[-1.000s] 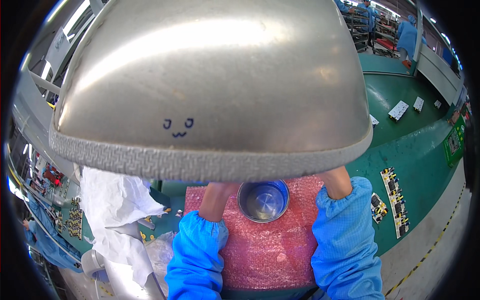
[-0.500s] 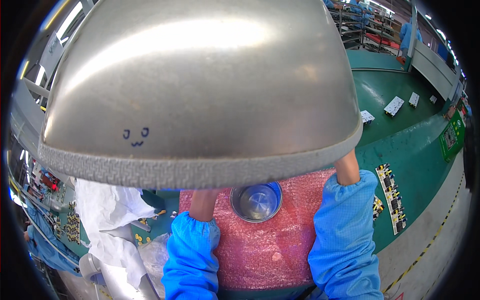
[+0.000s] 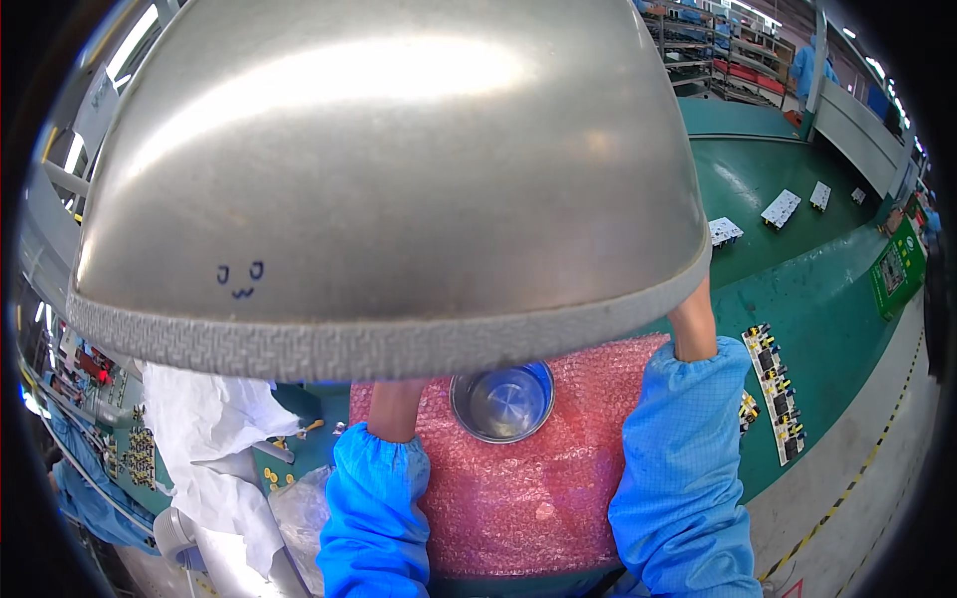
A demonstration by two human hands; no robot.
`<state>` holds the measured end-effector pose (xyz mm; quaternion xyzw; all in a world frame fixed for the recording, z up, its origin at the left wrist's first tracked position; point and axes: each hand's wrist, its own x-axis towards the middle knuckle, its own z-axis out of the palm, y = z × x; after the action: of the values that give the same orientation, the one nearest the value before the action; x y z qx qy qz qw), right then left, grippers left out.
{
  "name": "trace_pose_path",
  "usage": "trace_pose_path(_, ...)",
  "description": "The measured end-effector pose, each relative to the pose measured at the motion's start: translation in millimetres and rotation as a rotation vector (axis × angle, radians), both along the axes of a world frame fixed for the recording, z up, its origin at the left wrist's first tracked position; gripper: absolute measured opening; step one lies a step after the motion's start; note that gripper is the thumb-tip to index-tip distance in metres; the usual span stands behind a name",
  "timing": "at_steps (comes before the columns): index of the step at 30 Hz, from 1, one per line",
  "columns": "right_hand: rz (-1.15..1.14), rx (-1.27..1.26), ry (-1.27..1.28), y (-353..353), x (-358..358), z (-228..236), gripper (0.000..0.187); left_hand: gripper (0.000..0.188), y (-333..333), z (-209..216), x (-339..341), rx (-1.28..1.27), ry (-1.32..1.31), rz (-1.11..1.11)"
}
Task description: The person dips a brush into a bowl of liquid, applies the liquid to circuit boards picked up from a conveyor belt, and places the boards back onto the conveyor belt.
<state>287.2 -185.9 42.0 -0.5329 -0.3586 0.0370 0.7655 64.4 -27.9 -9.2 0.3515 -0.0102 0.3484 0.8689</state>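
A large grey metal dome (image 3: pixel 389 169) with a woven band along its rim fills the upper view, close to the camera. A small doodle is drawn low on its left side. Both my forearms in blue sleeves rise behind its rim. Only the wrist of my left hand (image 3: pixel 394 409) and of my right hand (image 3: pixel 693 324) shows; the fingers are hidden behind the dome, which they hold up. Below, between my arms, a small round metal cup (image 3: pixel 501 401) stands open side up on pink bubble wrap (image 3: pixel 518 498).
White crumpled cloth (image 3: pixel 204 429) and a clear plastic bag (image 3: pixel 294 508) lie to the left. A green bench (image 3: pixel 827 299) runs along the right with rows of small circuit boards (image 3: pixel 773 384) and white boards (image 3: pixel 781 207). Shelves and a person in blue stand far back.
The dome has tilted up on its right side and its doodle has shifted left. My right arm has risen with it. The cup sits more to the right on the bubble wrap.
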Motion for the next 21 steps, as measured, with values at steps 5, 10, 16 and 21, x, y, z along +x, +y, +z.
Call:
trace_pose_path(5, -0.085, -0.138, -0.097, -5, 15, 4, 0.018, 0.063, 16, -15, -17, 0.227, 0.284, 0.264)
trace_pose_path(10, 0.023, 0.094, 0.106, 4, -4, -4, 0.016, 0.061, 2, -22, 6, 0.010, 0.216, 0.154)
trace_pose_path(16, 0.386, 0.306, 0.228, 14, -54, -3, 0.032, 0.054, -10, -25, 12, 0.122, 0.283, 0.050)
trace_pose_path(21, 0.266, 0.160, 0.175, 18, -57, -1, 0.035, 0.052, -16, -27, 15, 0.150, 0.270, 0.030)
